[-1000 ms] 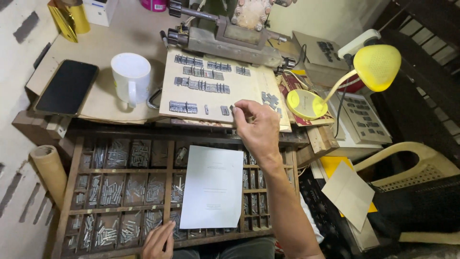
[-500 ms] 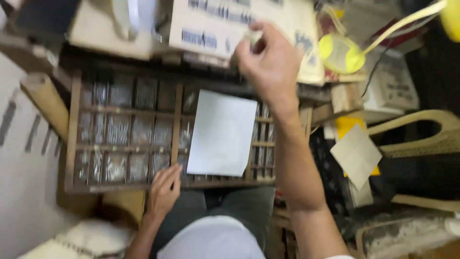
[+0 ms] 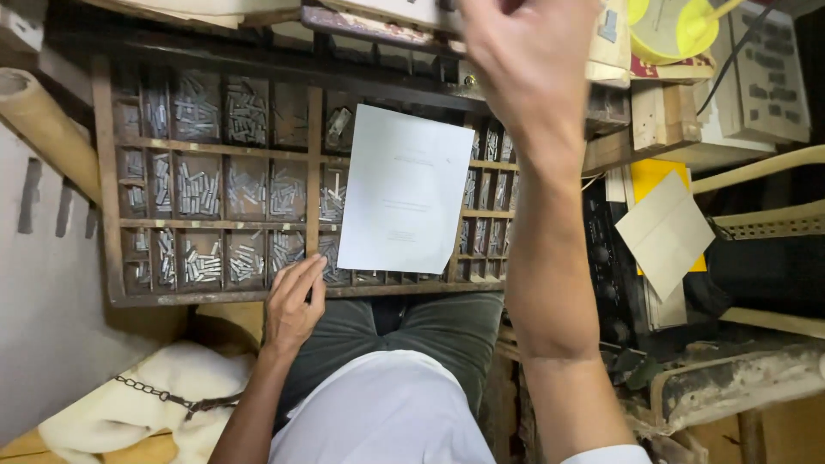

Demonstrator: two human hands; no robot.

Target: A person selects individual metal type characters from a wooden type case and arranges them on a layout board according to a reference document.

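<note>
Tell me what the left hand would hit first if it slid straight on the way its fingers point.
Probably the white paper sheet: the left hand rests on the wooden type tray's front rail, fingers aimed up-right toward the sheet's lower corner. Depth is uncertain.

L hand (image 3: 292, 305) low, palm down, fingers together & lightly curled, forearm running down-left. R hand (image 3: 528, 64) raised high, fingers cut off by top edge; R forearm straight, extended upward.
</note>
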